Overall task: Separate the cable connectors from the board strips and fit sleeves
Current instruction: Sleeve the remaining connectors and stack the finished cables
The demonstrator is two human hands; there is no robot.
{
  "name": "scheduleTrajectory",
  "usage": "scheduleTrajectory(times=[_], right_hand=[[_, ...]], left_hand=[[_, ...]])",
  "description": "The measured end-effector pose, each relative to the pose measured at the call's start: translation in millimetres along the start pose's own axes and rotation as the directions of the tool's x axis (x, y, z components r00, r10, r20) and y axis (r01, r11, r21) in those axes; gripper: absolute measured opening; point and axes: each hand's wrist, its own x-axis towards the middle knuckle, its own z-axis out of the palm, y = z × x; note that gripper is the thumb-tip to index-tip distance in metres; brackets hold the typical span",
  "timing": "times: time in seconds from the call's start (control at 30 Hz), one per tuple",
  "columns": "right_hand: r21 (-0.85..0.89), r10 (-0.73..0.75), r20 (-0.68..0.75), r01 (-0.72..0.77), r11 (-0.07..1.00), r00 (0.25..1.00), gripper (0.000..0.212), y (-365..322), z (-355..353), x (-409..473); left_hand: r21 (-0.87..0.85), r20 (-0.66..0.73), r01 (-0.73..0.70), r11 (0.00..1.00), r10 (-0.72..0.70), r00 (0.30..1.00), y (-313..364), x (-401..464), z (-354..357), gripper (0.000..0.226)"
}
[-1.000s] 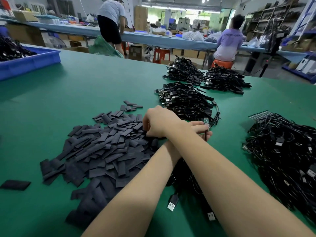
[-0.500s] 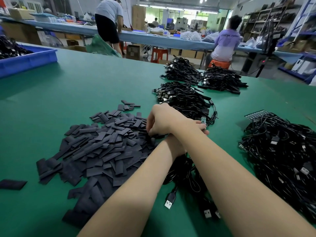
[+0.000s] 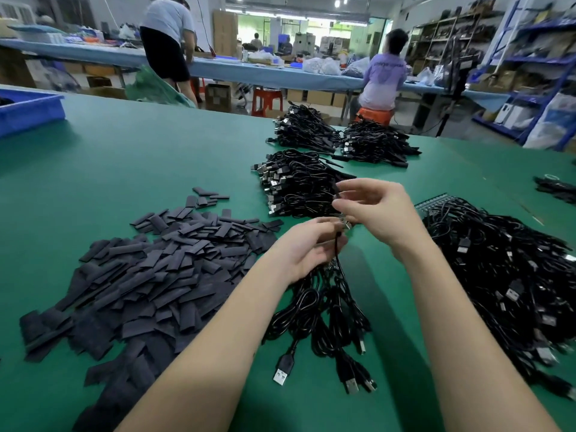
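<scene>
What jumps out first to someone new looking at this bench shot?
The two bare hands at centre: the left hand grips a black cable and the right hand pinches a small dark sleeve above it. Left of them sprawls a big pile of flat dark sleeves on the green table; a tangled heap of black USB cables fills the right side.
</scene>
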Motion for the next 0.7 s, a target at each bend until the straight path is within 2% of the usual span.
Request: scheduleTrajectory(times=[0.1,0.23,0.4,0.57,0.7], right_hand=[[0.284,0.157,-0.035,-0.141,0.948,0.987,0.022,22,-25,-14],[0.454,0.220,0.055,-0.220,0.863,0.974,0.020,38,-27,-20],[0.526,0.194,0.075,-0.204,0.825,0.978,0.017,41,-18,-21],[0.556,0.182,0.104,-0.209,0.804,0.978,0.024,39,-20,-23],[0.589,0.155,0.161,-0.221,0.777,0.975,0.022,40,-22,-24]], left_hand=[[0.074,0.012,0.000,0.997,-0.001,1.000,5,-2,-2,0.011],[0.096,0.083,0.013,0.995,-0.021,0.996,9,-7,-3,0.013],[0.110,0.106,-0.002,0.994,-0.010,0.994,12,-12,-4,0.025],[0.094,0.151,-0.014,0.995,0.000,0.989,13,-12,-5,0.020],[0.151,0.189,-0.029,0.988,0.000,0.982,16,-13,-9,0.019]])
